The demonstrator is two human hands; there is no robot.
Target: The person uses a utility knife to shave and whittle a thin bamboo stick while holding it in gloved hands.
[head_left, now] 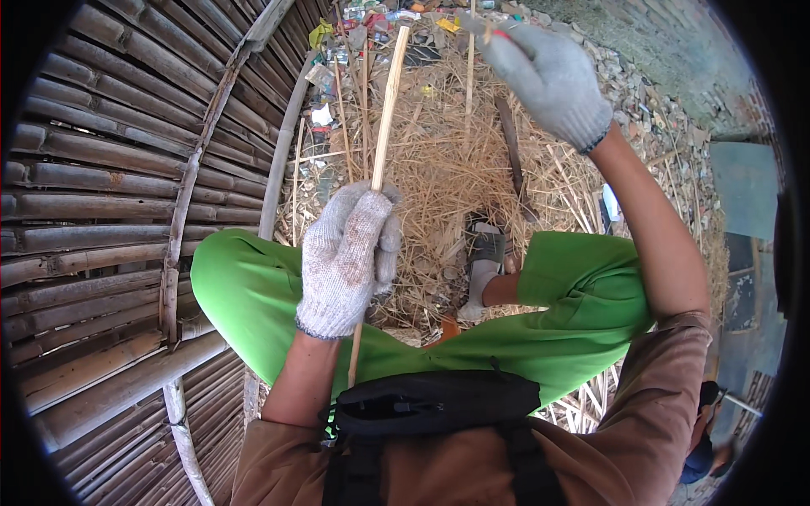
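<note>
**A:** ok so where's the stick and which way is it pointing?

**B:** The long, slim, pale wooden stick (389, 110) is in the off-white knit-gloved left hand (342, 253), fingers curled snugly round it, above the bright green trousers (245, 299). Long axis runs away from the body: top end points away and leans slightly right, lower end comes down by the black fabric waist bag (439, 403).

**A:** And the other hand?

**B:** The grey-white knit-gloved right hand (553, 80) is raised farther out, fingers partly bent. Something small and red shows at the fingertips, but it's blurry, so can't tell if it's gripped.

**A:** Headcount?

**B:** One stick in the left hand, two gloves, one bag, one dark grey shoe (487, 246) showing, plus one dark brown flat strip (511, 152) lying on the dry yellowish straw (430, 181).
</note>
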